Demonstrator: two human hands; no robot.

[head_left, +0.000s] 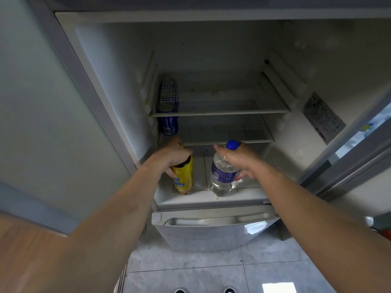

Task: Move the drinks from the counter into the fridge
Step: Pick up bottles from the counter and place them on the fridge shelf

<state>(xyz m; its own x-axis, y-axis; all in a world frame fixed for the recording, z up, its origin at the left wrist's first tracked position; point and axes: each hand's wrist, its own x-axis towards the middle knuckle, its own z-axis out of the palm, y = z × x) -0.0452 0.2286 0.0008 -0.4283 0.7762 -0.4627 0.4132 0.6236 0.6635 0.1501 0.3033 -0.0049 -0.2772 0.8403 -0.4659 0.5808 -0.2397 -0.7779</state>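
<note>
Two shoe tips (204,290) peek in at 6 o'clock on the grey tile floor (190,271). Just past them is the shut lower drawer (211,229) of the fridge (131,66). Both bare arms reach over it into the open fridge. The left hand (172,154) is wrapped around the top of a yellow bottle (184,178), and its grip is closed on it. The bottle stands at the front left of the bottom shelf (211,199). The right hand (239,159) is at 3 o'clock from it, with its grip on a clear water bottle (222,176) with a blue cap (232,144). This bottle stands just beside the yellow one, not touching. Farther back, at 11 o'clock, a blue can (168,115) sits by the left wall on a wire shelf (222,111)
</note>
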